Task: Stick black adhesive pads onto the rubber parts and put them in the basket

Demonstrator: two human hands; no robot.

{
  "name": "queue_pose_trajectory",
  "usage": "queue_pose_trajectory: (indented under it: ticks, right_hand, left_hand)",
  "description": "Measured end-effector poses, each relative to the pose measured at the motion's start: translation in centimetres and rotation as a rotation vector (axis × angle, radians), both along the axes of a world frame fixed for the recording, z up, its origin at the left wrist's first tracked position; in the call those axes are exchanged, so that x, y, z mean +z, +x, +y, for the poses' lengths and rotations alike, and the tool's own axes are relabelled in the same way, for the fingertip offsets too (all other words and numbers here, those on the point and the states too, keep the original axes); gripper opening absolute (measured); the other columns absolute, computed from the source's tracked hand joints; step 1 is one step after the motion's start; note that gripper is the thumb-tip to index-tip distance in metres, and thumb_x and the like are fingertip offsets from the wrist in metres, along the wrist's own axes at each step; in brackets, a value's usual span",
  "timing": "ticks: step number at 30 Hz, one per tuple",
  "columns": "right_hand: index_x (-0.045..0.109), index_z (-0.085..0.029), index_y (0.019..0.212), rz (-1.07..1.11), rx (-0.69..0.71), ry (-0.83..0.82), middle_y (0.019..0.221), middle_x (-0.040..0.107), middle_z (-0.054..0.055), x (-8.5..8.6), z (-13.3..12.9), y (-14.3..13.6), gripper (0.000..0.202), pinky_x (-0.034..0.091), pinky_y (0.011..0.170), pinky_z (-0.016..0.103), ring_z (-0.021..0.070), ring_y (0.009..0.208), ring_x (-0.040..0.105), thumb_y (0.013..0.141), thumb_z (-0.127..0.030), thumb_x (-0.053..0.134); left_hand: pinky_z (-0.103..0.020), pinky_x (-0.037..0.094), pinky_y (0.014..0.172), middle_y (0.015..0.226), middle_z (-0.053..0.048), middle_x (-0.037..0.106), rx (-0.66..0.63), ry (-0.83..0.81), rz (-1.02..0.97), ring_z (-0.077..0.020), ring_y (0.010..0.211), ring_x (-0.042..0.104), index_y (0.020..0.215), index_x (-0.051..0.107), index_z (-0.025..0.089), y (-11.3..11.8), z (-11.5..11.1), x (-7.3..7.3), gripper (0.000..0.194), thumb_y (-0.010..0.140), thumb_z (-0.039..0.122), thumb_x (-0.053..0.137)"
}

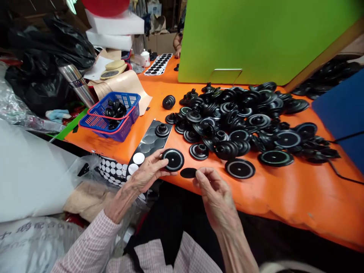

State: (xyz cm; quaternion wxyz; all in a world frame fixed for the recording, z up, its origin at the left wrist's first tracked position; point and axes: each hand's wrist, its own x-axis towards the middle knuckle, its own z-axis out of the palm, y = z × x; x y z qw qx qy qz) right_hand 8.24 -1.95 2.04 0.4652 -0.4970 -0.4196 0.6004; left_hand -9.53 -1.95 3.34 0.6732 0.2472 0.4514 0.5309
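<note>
My left hand (150, 169) is closed around the edge of a round black plastic knob (176, 163), whose flat face with a pale ring is turned up toward me. Just to its right, my right hand (214, 185) pinches a thin black round sticker (188, 173) by its edge. Knob and sticker are apart. Left of the knob lies a sheet of round stickers (150, 140), partly peeled down to white circles at its near end. Another black knob (162, 130) stands on that sheet. A loose knob (240, 168) lies face up to the right of my hands.
A large heap of black knobs (227, 117) covers the orange table (284, 189). A blue basket (131, 121) with black parts stands left, near a steel thermos (76, 85). An upright green board (256, 38) borders the back; another person's hand (178, 51) shows beside it.
</note>
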Motion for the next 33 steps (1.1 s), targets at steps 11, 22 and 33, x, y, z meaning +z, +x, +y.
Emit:
queue_pose_trajectory:
  ticks: [11,22,33]
  right_hand:
    - [0.063,-0.020,0.076,-0.041,-0.149,0.066,0.098,0.058,0.004,-1.3,-0.6,-3.0,0.027,0.047,0.085,0.033,0.0189,0.094,0.057,0.075,-0.046,0.066]
    - [0.062,-0.019,0.076,-0.071,-0.182,0.049,0.093,0.057,0.004,-1.3,-0.8,-3.7,0.026,0.049,0.076,0.031,0.0174,0.086,0.057,0.074,-0.045,0.066]
    - [0.060,-0.019,0.076,-0.140,-0.175,0.090,0.088,0.055,0.002,-2.0,-1.0,-3.8,0.023,0.047,0.076,0.031,0.0160,0.082,0.056,0.079,-0.042,0.061]
  left_hand:
    - [-0.036,0.055,0.083,0.115,-0.008,0.064,-0.061,-0.021,-0.002,-0.0197,0.093,0.065,0.109,0.067,0.018,1.1,-2.0,-0.1,0.039,0.070,0.015,0.070]
    - [-0.037,0.054,0.085,0.112,-0.007,0.066,-0.080,-0.008,0.033,-0.0191,0.089,0.067,0.114,0.067,0.020,1.2,-2.2,-0.2,0.041,0.073,0.015,0.067]
    - [-0.038,0.053,0.088,0.112,-0.007,0.067,-0.093,0.000,0.057,-0.0218,0.097,0.065,0.112,0.068,0.020,1.2,-2.3,-0.7,0.038,0.074,0.015,0.065]
